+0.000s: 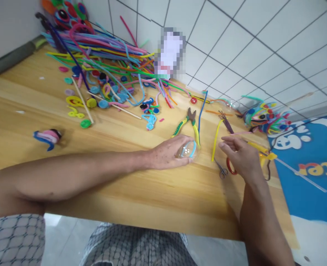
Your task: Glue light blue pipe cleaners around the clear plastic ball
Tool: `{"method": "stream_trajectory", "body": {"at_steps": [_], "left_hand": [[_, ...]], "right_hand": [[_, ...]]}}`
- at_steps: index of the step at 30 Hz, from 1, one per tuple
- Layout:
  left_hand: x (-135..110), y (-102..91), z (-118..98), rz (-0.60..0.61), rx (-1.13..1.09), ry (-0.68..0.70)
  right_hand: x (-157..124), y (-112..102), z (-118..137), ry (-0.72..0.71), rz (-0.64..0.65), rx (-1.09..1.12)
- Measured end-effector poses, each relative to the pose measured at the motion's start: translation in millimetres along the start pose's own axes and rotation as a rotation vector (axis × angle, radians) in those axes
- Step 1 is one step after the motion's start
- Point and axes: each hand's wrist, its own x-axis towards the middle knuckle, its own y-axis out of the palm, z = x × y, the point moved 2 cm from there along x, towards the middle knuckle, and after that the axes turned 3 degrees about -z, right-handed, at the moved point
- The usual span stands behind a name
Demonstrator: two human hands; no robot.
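My left hand (pixel 166 152) is wrapped round a clear plastic ball (pixel 186 151) with a light blue strip around it, low over the wooden table. To the right, my right hand (pixel 241 157) hovers with its fingers stretched out and the thumb a little apart, and nothing shows in it. Just left of its fingertips lies a yellow pipe cleaner (pixel 216 138). Below that are small scissors (pixel 222 172), and a red ring (pixel 230 167) is partly hidden by the right hand. Pliers with green and yellow handles (pixel 191 117) lie open beyond the ball, beside a blue pipe cleaner (pixel 202 112).
A heap of colourful pipe cleaners (pixel 102 46) fills the back left, with small coiled pieces and sticks before it. A phone (pixel 169 53) leans on the tiled wall. A yellow glue gun (pixel 267 157) lies at the right, near a blue mat (pixel 313 173).
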Motion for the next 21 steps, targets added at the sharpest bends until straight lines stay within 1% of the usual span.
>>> {"method": "stream_trajectory", "body": {"at_steps": [5,8,11,15,18,21], "left_hand": [[2.7,0.2,-2.3,0.034,-0.012,-0.051],[3.9,0.7,-2.4,0.046,-0.017,-0.071],[4.9,1.2,-1.7,0.054,-0.024,-0.071],[5.5,1.4,-1.2,0.052,-0.035,-0.056],[5.4,2.0,-0.5,0.053,-0.023,-0.068],[5.1,2.6,0.3,0.047,-0.014,-0.066]], "right_hand": [[26.5,16.6,36.6,0.001,0.115,0.021],[35.3,25.0,49.0,-0.005,0.161,0.037],[38.7,35.8,48.3,0.014,0.176,0.064],[39.2,49.0,34.3,0.082,0.17,0.08],[41.1,50.0,30.7,0.092,0.164,0.133],[46.2,45.7,41.2,0.071,0.17,0.229]]}}
